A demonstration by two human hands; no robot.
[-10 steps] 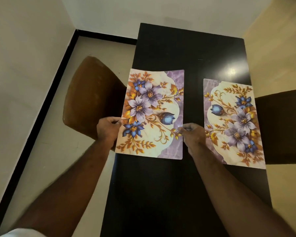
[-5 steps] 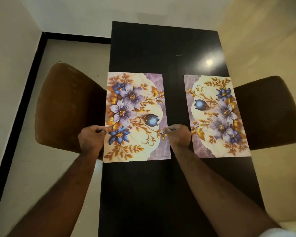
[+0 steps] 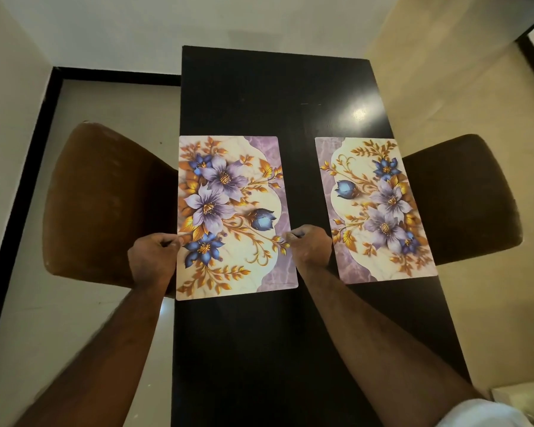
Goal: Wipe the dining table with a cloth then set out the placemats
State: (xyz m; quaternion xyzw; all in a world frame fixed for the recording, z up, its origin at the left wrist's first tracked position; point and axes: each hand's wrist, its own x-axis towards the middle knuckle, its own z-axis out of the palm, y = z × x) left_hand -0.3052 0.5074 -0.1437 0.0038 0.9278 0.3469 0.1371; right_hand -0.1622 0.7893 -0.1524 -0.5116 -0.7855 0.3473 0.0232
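Two floral placemats with purple and blue flowers lie on a narrow black dining table (image 3: 272, 349). The left placemat (image 3: 232, 217) sits along the table's left edge. My left hand (image 3: 153, 261) pinches its left side and my right hand (image 3: 310, 249) pinches its right side, fingers curled on the edges. Flat along the right edge of the table lies the right placemat (image 3: 375, 209), just beside my right hand. No cloth is in view.
A brown chair (image 3: 105, 204) stands at the table's left side and another brown chair (image 3: 463, 201) at the right. The table's far end (image 3: 275, 84) meets a white wall. Pale floor with a black skirting strip (image 3: 16, 220) lies to the left.
The left placemat has been turned straighter and settled parallel to the table's left edge, both hands still on it. My head has shifted, so both chairs now show fully.
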